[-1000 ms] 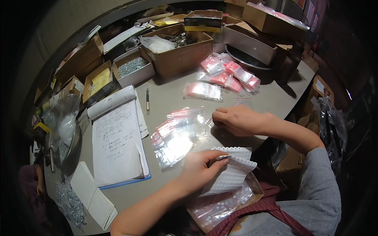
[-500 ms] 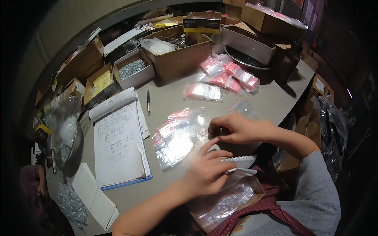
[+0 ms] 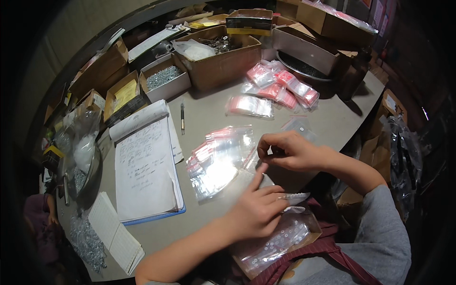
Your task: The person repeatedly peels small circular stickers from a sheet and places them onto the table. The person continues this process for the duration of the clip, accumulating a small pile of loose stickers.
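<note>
My right hand [image 3: 292,151] is closed in a pinch beside the red-striped mouth of a small clear zip bag [image 3: 250,157]; whatever its fingertips hold is hidden. My left hand [image 3: 259,209] lies below it, index finger stretched up toward the right fingertips. Its other fingers curl over a white piece with a ridged edge [image 3: 297,195]. Beneath both hands, a carton [image 3: 313,227] holds a clear bag of small white washers [image 3: 278,240]. Left of my hands, several flat zip bags [image 3: 213,164] lie fanned out. Beyond my right hand is a zip bag with one washer [image 3: 302,128].
A written notepad [image 3: 145,175] and a pen [image 3: 182,118] lie left. Packs of red-striped bags [image 3: 251,106] sit farther back. Boxes of hardware [image 3: 164,78], a large carton [image 3: 223,66] and a round pan [image 3: 304,73] line the far side. Another person's arm [image 3: 51,209] shows at left.
The whole view has shifted slightly. My left hand has moved a little to the right, its fingers less spread. The zip bag's striped mouth beside my right fingers shows more clearly.
</note>
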Demonstrator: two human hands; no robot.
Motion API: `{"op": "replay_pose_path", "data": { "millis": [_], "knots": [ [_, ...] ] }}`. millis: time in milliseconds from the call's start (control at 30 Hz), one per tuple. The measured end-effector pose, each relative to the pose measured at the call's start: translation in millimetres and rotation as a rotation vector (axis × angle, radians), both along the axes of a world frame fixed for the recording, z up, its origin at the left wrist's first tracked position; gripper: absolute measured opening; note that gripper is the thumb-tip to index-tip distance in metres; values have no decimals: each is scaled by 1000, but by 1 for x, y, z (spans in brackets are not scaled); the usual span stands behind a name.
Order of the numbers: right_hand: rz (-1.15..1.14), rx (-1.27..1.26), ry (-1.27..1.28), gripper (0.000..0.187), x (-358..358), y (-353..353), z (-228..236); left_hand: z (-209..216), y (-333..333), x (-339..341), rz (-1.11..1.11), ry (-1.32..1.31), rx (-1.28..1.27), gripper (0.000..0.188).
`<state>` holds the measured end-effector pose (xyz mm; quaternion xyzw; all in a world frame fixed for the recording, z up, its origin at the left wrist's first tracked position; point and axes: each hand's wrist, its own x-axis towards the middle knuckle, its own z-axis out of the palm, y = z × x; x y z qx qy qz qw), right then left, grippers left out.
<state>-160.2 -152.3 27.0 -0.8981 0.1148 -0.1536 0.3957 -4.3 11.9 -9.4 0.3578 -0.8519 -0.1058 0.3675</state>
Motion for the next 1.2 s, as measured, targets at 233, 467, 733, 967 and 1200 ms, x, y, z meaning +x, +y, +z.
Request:
{"op": "replay_pose_path", "data": {
  "millis": [233,467,733,967,1200],
  "knots": [
    [104,-320,142,17,13,10,-2,-5,4,-1,2,122,113,21],
    [-55,-421,325,23,19,10,3,-6,3,-3,28,120,159,21],
    [-375,-781,369,32,-40,-20,-5,-6,3,-5,27,131,180,21],
    [-195,-542,471,48,-59,20,-6,0,5,-3,25,117,225,23],
    [-401,-201,352,43,-60,-12,-13,-3,3,-3,23,107,155,24]
  ]
}}
